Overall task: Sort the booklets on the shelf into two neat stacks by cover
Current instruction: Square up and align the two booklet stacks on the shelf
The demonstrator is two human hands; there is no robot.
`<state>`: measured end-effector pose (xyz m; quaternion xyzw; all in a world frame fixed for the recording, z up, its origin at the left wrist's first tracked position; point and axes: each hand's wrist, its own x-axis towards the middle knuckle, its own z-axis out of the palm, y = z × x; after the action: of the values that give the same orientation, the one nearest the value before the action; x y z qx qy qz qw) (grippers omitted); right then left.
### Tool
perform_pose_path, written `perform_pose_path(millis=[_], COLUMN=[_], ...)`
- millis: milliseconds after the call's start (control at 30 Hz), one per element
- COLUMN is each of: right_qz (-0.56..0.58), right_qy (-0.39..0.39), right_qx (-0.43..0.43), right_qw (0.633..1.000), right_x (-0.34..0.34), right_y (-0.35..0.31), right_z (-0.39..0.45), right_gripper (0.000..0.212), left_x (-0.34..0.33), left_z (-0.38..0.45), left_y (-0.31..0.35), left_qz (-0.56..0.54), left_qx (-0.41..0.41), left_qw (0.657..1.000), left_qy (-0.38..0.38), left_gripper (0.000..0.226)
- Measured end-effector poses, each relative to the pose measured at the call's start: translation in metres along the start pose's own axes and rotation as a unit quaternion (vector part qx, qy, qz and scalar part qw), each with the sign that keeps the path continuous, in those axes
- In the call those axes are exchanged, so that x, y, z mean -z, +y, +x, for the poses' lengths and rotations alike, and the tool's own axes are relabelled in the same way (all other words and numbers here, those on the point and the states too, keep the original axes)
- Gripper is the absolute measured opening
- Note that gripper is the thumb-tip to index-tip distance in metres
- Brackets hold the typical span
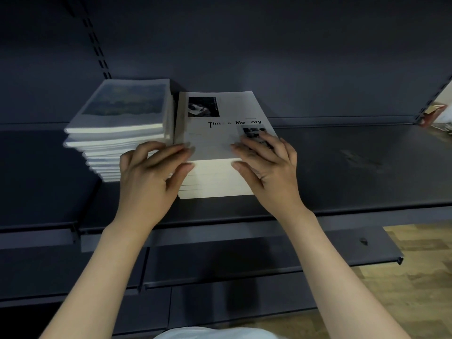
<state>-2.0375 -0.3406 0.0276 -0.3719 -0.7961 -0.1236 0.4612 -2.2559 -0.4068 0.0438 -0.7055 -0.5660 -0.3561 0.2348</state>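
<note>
**Squaring the Right-Hand Stack**

The white "Time & Memory" booklet stack (215,148) sits on the dark metal shelf (354,162), directly ahead of both hands and just beside the landscape-cover booklet stack (117,123) on its left. The long axis runs away from the person. The left hand (151,172) grips the near left corner, fingers curled; the right hand (266,162) grips the near right corner, fingers on the cover. The landscape stack is stepped, apparently needing alignment.
</note>
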Motion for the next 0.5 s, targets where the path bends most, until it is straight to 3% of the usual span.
perform_pose_path(millis=[133,267,367,500], right_qz=[-0.039,-0.045,-0.023,0.074], right_qy=[-0.015,-0.015,-0.016,-0.016], right_qx=[0.013,0.010,-0.002,-0.133], right_qw=[0.999,0.999,1.000,0.988], right_x=[-0.001,-0.004,-0.002,0.005], right_y=[0.001,0.002,-0.001,-0.004], right_z=[-0.006,-0.008,-0.007,-0.012], right_gripper=[0.043,0.040,0.045,0.080], left_x=[-0.003,-0.003,-0.001,0.001], left_z=[-0.011,-0.022,-0.023,-0.023], left_y=[-0.002,-0.004,-0.001,0.004], left_qz=[0.002,-0.019,-0.098,-0.119], left_qx=[0.011,0.121,0.159,0.179], left_qw=[1.000,0.992,0.982,0.975], left_qy=[-0.011,0.000,-0.022,-0.063], left_gripper=[0.041,0.046,0.046,0.045])
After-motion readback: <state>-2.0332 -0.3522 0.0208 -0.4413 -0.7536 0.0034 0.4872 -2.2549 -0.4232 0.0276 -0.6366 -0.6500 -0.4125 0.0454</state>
